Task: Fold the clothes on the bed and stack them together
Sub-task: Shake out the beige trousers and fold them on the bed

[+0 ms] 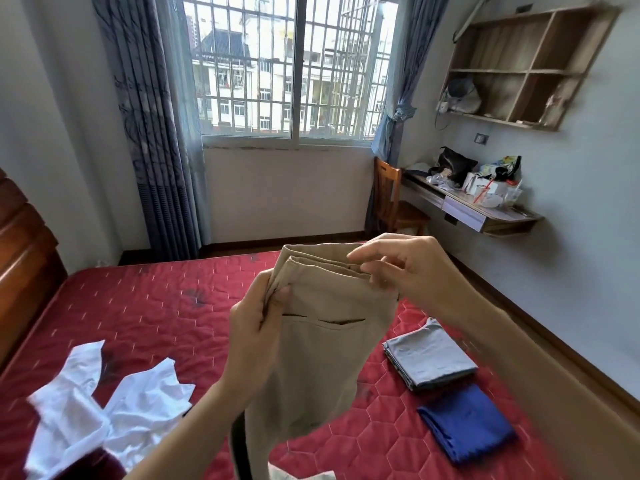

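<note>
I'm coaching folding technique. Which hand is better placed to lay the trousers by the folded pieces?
Probably the right hand: it pinches the waistband of the trousers on the side nearest the grey piece and blue piece. The left hand grips the far edge.

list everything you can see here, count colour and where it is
trousers: 1, beige, held up over the bed
shirt: 1, white, unfolded, bed near left
folded cloth: 1, grey, bed right
folded cloth: 1, blue, bed right, nearer than the grey
bed: 1, red quilted cover
window: 1, barred, far wall
curtains: 2, blue-grey, beside window
chair: 1, wooden, by desk
desk: 1, cluttered, right wall
shelf: 1, wooden, above desk
left hand: grips waistband
right hand: pinches waistband
</note>
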